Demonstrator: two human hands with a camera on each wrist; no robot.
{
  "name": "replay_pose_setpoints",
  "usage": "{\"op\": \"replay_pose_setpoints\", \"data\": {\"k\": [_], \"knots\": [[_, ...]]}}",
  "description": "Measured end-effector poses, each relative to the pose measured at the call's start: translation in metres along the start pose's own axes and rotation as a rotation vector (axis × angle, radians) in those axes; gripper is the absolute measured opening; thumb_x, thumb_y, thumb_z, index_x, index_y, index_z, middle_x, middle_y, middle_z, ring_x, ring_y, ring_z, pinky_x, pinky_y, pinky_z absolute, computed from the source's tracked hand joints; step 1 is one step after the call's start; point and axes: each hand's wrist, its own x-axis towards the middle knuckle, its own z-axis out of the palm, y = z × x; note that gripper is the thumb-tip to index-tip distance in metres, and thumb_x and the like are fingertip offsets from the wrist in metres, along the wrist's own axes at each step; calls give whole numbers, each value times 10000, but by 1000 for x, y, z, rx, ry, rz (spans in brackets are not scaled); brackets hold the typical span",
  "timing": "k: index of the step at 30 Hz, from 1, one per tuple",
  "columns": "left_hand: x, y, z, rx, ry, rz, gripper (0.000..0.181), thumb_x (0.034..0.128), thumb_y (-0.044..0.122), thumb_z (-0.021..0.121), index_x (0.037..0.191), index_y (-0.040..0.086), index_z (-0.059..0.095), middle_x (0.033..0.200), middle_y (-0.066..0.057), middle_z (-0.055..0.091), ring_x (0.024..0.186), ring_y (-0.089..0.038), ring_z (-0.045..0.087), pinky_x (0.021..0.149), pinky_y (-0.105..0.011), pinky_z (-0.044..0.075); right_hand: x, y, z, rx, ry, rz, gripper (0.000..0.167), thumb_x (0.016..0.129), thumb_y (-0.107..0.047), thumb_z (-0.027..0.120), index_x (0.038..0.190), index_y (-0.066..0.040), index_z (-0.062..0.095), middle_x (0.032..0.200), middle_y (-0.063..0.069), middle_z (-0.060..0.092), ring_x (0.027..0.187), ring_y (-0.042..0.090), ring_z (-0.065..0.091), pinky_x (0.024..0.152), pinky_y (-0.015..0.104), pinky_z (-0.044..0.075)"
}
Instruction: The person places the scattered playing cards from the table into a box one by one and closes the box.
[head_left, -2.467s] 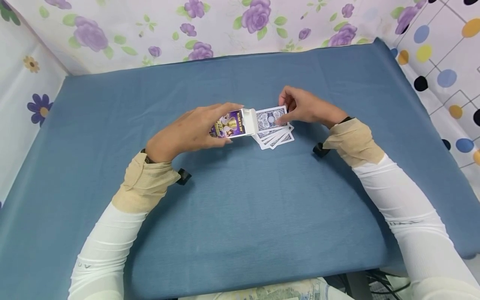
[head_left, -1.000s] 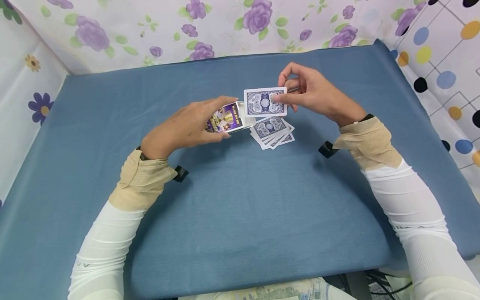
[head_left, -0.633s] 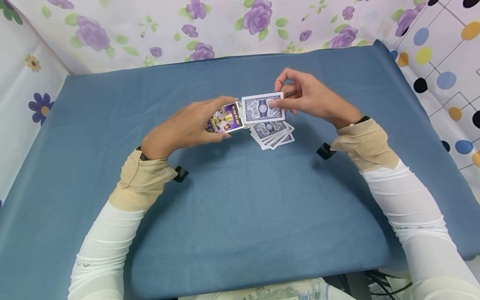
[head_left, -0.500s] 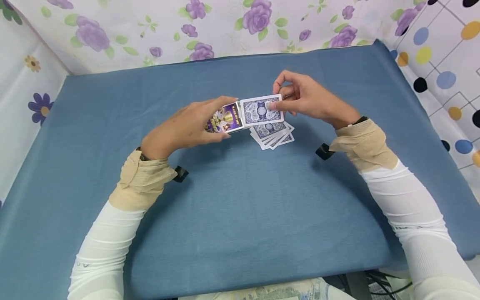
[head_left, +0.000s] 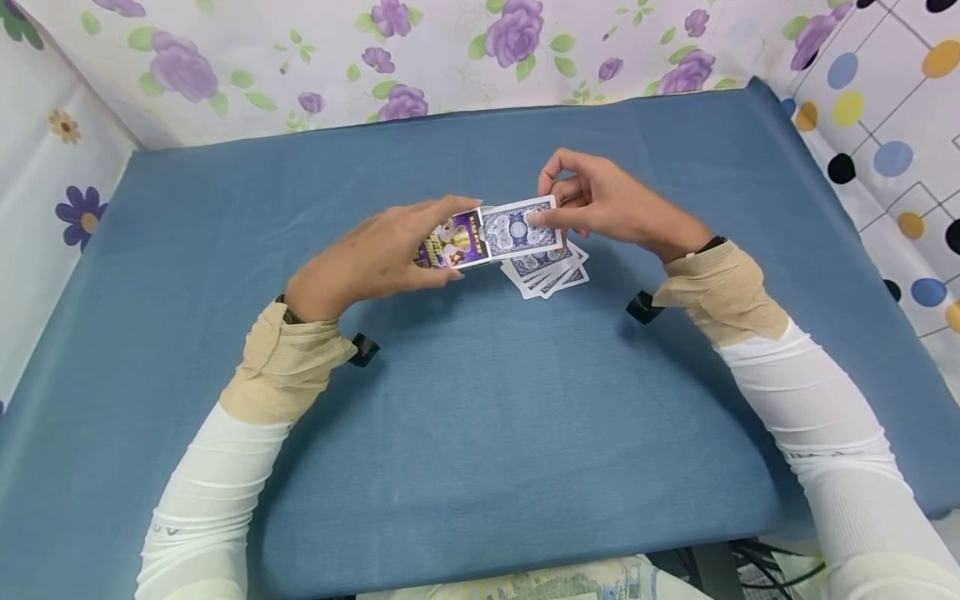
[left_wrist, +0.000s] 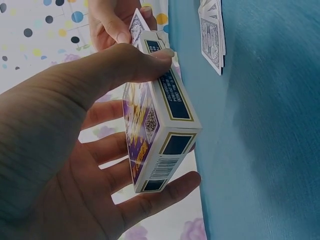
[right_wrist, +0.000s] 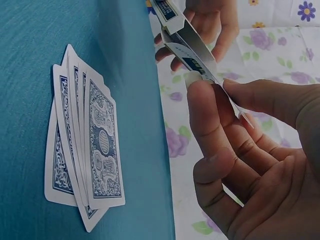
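My left hand (head_left: 375, 250) grips a purple card box (head_left: 454, 239) between thumb and fingers, its mouth facing right. In the left wrist view the box (left_wrist: 155, 125) shows a barcode on its bottom end. Thumb and fingers of my right hand (head_left: 607, 200) pinch a blue-backed playing card (head_left: 517, 227) by its right end. The card's left edge meets the box mouth; how far it reaches inside is hidden. Below it on the cloth lies a fanned pile of several face-down playing cards (head_left: 551, 271), also seen in the right wrist view as the card pile (right_wrist: 100, 145).
A blue cloth (head_left: 480, 400) covers the table. Flowered sheeting (head_left: 517, 50) stands along the back, and dotted sheeting (head_left: 892, 158) on the right. Dark cables (head_left: 780, 575) hang below the table's front edge.
The right hand has lifted a card off the pile, then brought it down and left to the box mouth. The left hand still holds the box, raised slightly and lowered a little again.
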Motion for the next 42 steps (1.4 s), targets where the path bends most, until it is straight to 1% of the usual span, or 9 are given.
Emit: {"op": "replay_pose_setpoints", "data": {"k": [6, 10, 14, 18, 22, 27, 32, 38, 42], "knots": [[-1, 2, 0, -4, -1, 9, 754, 924, 249, 760, 1560, 221, 354, 1337, -90, 576, 945, -204, 579, 775, -353, 497, 1, 0, 3, -35, 3, 10, 298, 944, -118, 726, 1129, -33, 508, 655, 164, 541, 497, 212, 491, 515, 319, 402], [-1, 2, 1, -4, -8, 4, 749, 928, 255, 755, 1561, 222, 353, 1350, -87, 572, 948, -206, 580, 775, -359, 498, 1, 0, 4, -48, 11, 4, 294, 936, -98, 731, 1120, -27, 512, 662, 183, 559, 554, 330, 585, 564, 352, 459], [0, 3, 2, 1, -8, 7, 741, 930, 257, 751, 1557, 221, 358, 1343, -82, 574, 949, -203, 577, 776, -356, 494, 2, 1, 7, -55, 8, -8, 297, 933, -87, 732, 1117, -18, 509, 663, 207, 566, 590, 399, 598, 612, 359, 498], [0, 3, 2, 11, -7, 9, 737, 929, 264, 750, 1554, 229, 362, 1324, -75, 580, 936, -200, 577, 762, -349, 494, 4, 2, 11, -57, 6, -29, 293, 939, -89, 726, 1114, -4, 506, 627, 207, 533, 548, 367, 569, 588, 369, 498], [0, 4, 2, 21, -10, 1, 744, 928, 273, 750, 1558, 238, 356, 1366, -80, 564, 950, -204, 574, 761, -359, 494, 6, 3, 17, -49, 24, -33, 296, 937, -98, 731, 1114, -3, 514, 601, 182, 505, 519, 344, 526, 557, 379, 481], [0, 4, 2, 21, -12, -2, 753, 926, 274, 752, 1562, 247, 349, 1378, -75, 560, 945, -205, 571, 757, -362, 492, 10, 5, 25, -1, 30, -27, 312, 929, -102, 741, 1129, -11, 521, 606, 181, 507, 522, 357, 499, 533, 384, 474], [-1, 4, 2, 12, -10, 7, 744, 932, 265, 747, 1562, 233, 351, 1356, -67, 568, 918, -199, 570, 754, -356, 481, 10, 3, 27, 2, 47, -29, 293, 947, -111, 721, 1154, -18, 536, 627, 219, 530, 537, 375, 523, 540, 402, 492], [0, 4, 2, 14, -15, 5, 756, 930, 269, 750, 1567, 236, 343, 1383, -72, 556, 928, -197, 568, 760, -356, 479, 2, -9, 26, -16, 71, -10, 210, 1017, -109, 606, 1168, 19, 535, 680, 293, 537, 565, 359, 547, 556, 388, 499], [0, 4, 2, 8, -4, 17, 751, 924, 254, 757, 1559, 221, 357, 1334, -73, 580, 916, -194, 575, 755, -349, 483, -2, -19, 26, -55, 74, 17, 165, 1023, -103, 591, 1109, 35, 559, 684, 299, 544, 552, 307, 561, 545, 345, 500]]}}
